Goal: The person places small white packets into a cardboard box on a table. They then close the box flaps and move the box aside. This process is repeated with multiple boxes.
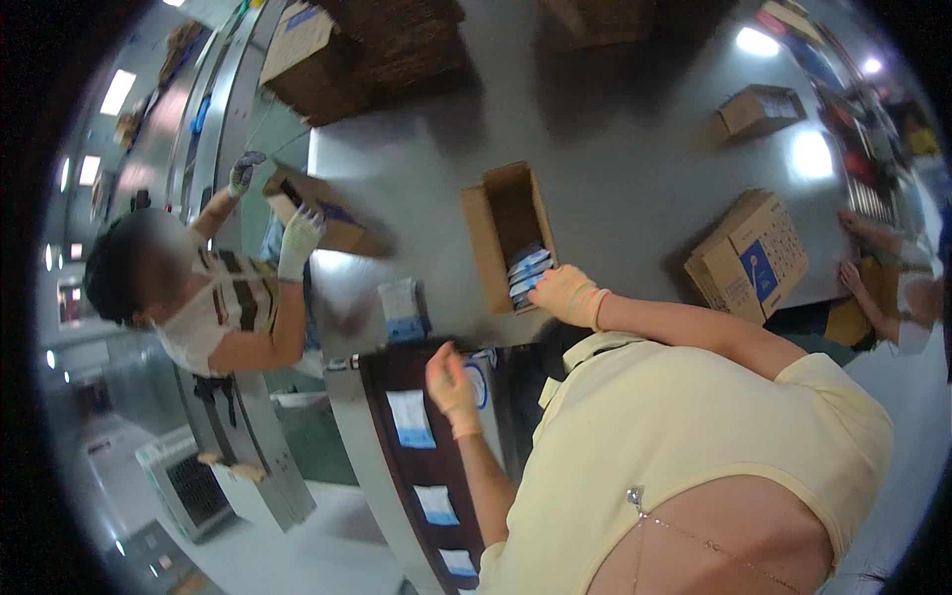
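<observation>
My right hand [569, 296], in a cream knit glove with an orange-and-green cuff, reaches into the near end of an open cardboard box [478, 223]. Its fingers are bent round the edge of several blue-and-white packets [530, 270] stacked there; the fingertips are partly hidden. The far part of the box shows bare cardboard inside. My left hand [453, 392], gloved alike, is raised over the dark conveyor belt [412, 461] with fingers stretched out and nothing in them. Beside it on the belt lies a white-and-blue packet [411, 418], with more behind it in a row.
Another packet [401, 309] lies on the grey metal table [615, 129] at the belt's end. A carton [749, 256] stands right, a smaller box [762, 110] far right, stacked cartons [367, 59] far left. A gloved co-worker [238, 288] handles a box [332, 213] at left; another person's hands [853, 248] show at right.
</observation>
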A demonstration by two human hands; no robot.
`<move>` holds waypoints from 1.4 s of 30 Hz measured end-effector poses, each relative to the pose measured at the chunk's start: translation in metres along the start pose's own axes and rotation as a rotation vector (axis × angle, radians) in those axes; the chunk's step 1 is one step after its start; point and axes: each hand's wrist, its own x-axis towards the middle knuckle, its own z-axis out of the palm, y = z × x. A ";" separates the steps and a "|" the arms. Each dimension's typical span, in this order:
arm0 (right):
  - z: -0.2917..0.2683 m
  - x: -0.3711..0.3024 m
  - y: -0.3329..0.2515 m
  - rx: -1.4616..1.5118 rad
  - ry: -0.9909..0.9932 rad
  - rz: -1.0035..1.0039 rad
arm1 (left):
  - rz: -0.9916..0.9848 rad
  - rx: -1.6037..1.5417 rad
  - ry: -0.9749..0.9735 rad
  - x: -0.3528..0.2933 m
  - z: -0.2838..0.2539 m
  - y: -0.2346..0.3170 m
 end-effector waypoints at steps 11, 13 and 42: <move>-0.012 0.003 0.000 -0.052 -0.147 -0.021 | -0.624 0.810 -0.261 -0.097 -0.173 -0.121; -0.016 0.006 -0.001 -0.033 -0.154 -0.014 | -0.514 0.484 -0.180 -0.060 -0.167 -0.124; -0.001 -0.003 0.008 0.015 -0.082 0.025 | 0.106 -0.546 -0.250 0.173 0.071 0.059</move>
